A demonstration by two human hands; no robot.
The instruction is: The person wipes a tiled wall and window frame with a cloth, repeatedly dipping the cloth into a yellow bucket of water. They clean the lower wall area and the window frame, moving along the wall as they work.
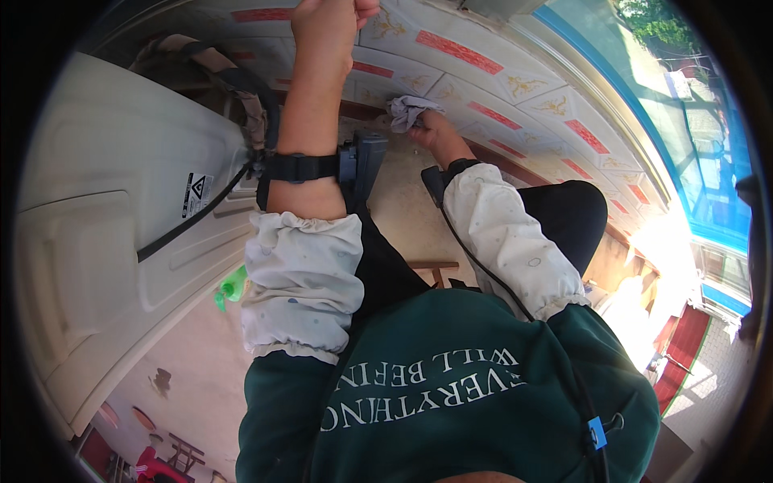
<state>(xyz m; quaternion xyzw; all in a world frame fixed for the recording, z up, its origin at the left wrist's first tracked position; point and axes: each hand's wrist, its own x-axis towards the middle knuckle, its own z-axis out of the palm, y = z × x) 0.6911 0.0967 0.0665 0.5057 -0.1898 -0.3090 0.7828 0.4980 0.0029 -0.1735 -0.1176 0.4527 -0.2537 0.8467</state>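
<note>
My right hand (430,129) grips a crumpled light grey cloth (406,113) low down, by the foot of the tiled wall (483,78). My left arm reaches up the picture, and my left hand (336,17) is partly cut off by the top edge. Some curled fingers show there, but what it touches is hidden. To the left of that arm stands a large whitish appliance (151,139) with a black cord. A thick wrapped hose (238,78) curves behind it. Both forearms wear pale sleeve covers and black straps with devices.
A wooden stool or frame (436,267) is partly visible beneath me. A green plastic bottle (232,287) is by the appliance's lower edge. Farther off at lower left are a wooden stool (184,451) and a red item (158,466). A blue-framed window (652,139) is at the upper right.
</note>
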